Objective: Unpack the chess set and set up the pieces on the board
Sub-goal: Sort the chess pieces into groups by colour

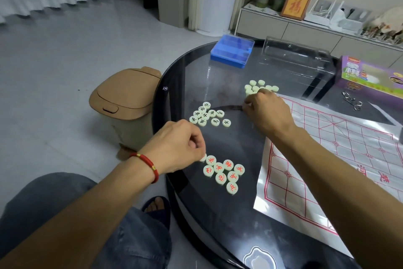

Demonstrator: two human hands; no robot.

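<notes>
Pale round chess pieces lie in three groups on the dark glass table (218, 214). Several red-lettered pieces (224, 173) sit near the front. Black-lettered pieces (207, 115) lie further back, and a pile of face-down blank pieces (259, 86) lies behind them. My left hand (178, 144) pinches a piece at the left edge of the red group. My right hand (268, 114) reaches into the blank pile with curled fingers; what it holds is hidden. The white paper board with red lines (340, 151) lies spread at the right.
A blue plastic case (232, 50) and a clear lid (296, 55) stand at the table's back. A purple box (370, 77) and metal rings (353, 101) lie at the right. A tan bin (126, 96) stands on the floor left of the table.
</notes>
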